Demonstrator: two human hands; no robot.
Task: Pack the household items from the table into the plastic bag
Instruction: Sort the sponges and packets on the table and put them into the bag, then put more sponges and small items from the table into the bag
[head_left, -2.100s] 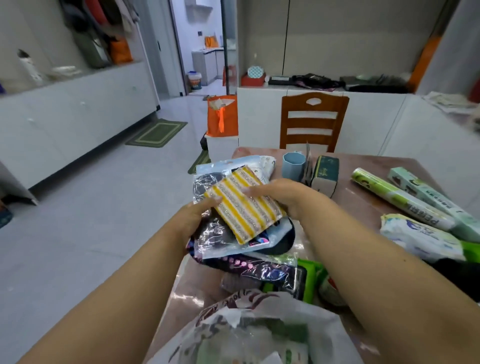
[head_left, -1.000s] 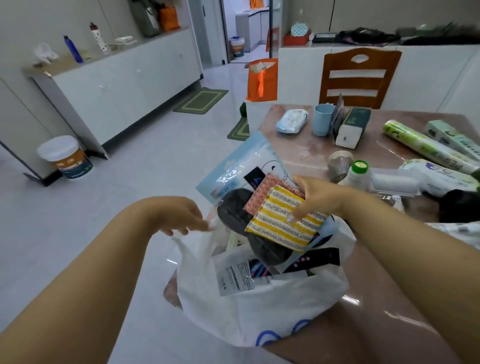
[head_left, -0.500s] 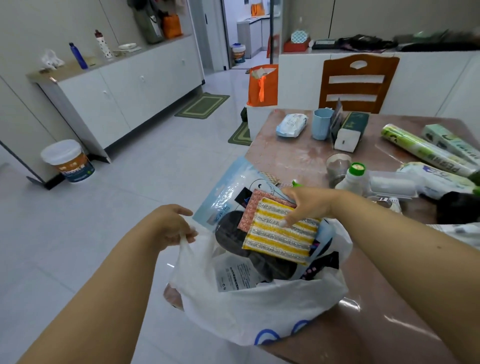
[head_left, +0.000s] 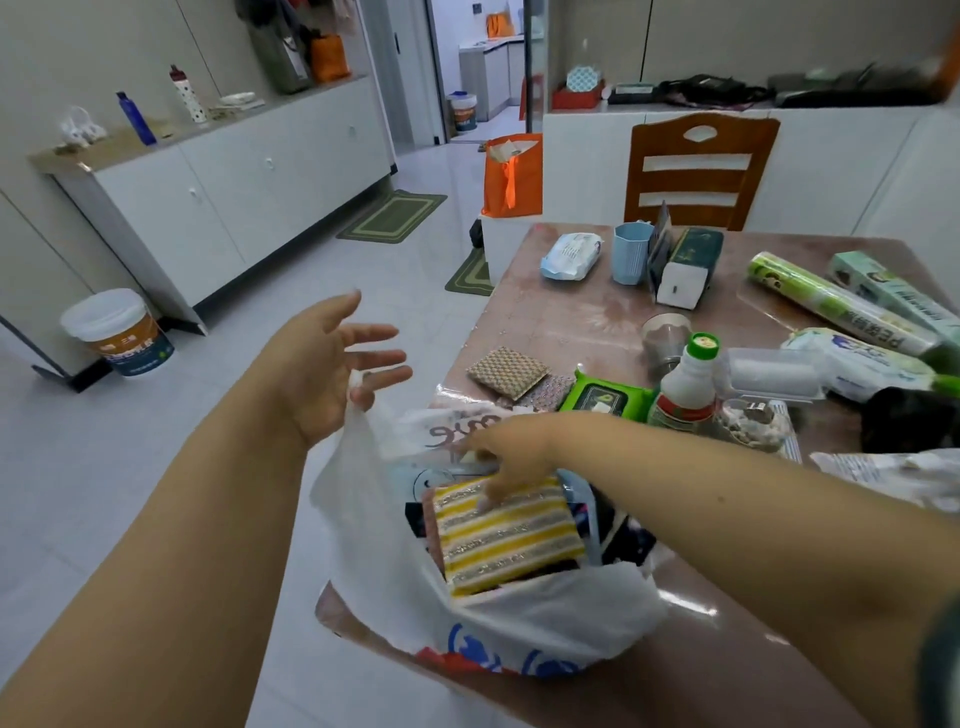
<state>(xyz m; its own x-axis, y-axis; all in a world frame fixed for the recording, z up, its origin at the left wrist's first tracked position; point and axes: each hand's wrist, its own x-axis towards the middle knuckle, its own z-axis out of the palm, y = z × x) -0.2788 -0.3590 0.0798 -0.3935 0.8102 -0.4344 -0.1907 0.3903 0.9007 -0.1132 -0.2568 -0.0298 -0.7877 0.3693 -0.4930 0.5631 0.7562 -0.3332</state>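
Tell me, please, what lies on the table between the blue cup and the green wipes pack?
In the head view, between the blue cup and the green wipes pack the table is bare glossy surface; nothing lies there.

Little can be read. The green roll (head_left: 836, 306) on the counter (head_left: 571, 317) carries upside-down letters that look like "PE". A clear packet (head_left: 457, 431) beside the plastic bag (head_left: 545, 623) shows looping handwriting-style letters, not legible. Other labels are too blurred.

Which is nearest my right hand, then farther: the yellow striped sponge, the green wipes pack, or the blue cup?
1. Yellow striped sponge, under the right hand, in the bag.
2. Green wipes pack, beyond it, mid-table.
3. Blue cup, far end by the chair.
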